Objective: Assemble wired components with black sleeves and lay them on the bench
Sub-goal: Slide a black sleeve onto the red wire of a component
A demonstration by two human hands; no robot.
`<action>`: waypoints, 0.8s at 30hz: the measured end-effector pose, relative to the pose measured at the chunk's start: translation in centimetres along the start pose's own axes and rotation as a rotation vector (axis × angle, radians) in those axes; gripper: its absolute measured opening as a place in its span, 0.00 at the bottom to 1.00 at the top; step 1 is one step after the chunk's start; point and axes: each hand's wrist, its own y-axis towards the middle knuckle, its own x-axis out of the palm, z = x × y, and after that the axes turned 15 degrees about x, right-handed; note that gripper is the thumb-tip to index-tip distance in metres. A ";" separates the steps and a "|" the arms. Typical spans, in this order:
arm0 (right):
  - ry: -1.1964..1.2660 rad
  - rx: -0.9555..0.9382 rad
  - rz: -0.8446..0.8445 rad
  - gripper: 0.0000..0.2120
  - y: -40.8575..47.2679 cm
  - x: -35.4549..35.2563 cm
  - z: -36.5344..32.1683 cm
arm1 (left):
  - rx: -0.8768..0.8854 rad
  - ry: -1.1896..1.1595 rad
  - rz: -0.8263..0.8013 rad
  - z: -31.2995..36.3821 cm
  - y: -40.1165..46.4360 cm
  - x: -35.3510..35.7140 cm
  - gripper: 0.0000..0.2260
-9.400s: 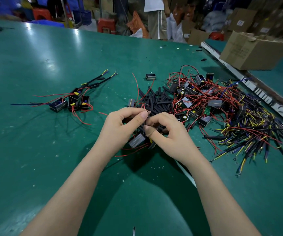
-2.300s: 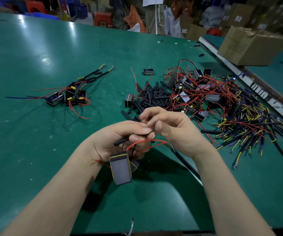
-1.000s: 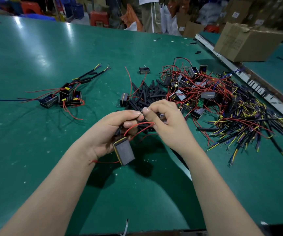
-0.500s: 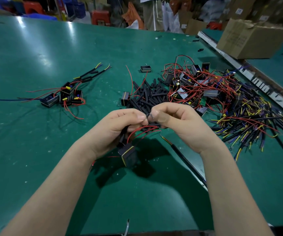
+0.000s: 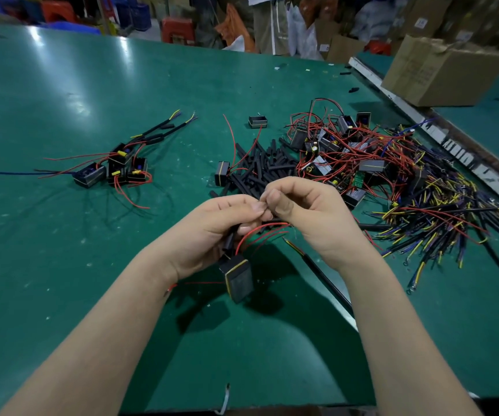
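Observation:
My left hand [image 5: 212,232] and my right hand [image 5: 308,217] meet fingertip to fingertip above the green bench [image 5: 62,265], pinching thin wire ends between them. A black box component [image 5: 237,279] with a yellow edge dangles below my left hand on red wires [image 5: 260,232]. A black sleeve [image 5: 229,241] sticks out under my left fingers. A black cable [image 5: 320,274] with a yellow tip runs from under my right hand toward my right forearm. Loose black sleeves [image 5: 260,168] lie piled just beyond my hands. Finished components [image 5: 116,169] lie at the left.
A tangle of boxed components with red wires [image 5: 341,151] and black cables with yellow ends [image 5: 440,217] covers the right side. A lone small box [image 5: 257,121] sits farther back. A cardboard box [image 5: 443,73] stands beyond a metal rail [image 5: 440,136]. A person stands behind the bench.
The dangling component has swung and turned its flat face toward me again. My hands stay fingertip to fingertip, working the wire ends, with little shift in place.

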 end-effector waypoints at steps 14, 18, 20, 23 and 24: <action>-0.348 0.243 0.302 0.13 1.1 0.8 1.8 | 0.131 0.572 0.160 -0.8 0.5 -0.1 0.11; -0.300 0.175 0.301 0.10 1.0 0.4 1.6 | 0.114 0.545 0.179 -0.8 0.6 0.2 0.12; -0.269 0.084 0.254 0.07 1.0 0.4 1.4 | 0.100 0.460 0.193 -0.6 0.6 0.0 0.11; -0.159 -0.008 0.092 0.07 0.8 0.1 1.0 | 0.039 0.220 0.179 0.0 0.5 -0.4 0.10; -0.145 -0.027 0.047 0.07 0.7 0.0 0.9 | 0.021 0.170 0.146 0.2 0.3 -0.5 0.10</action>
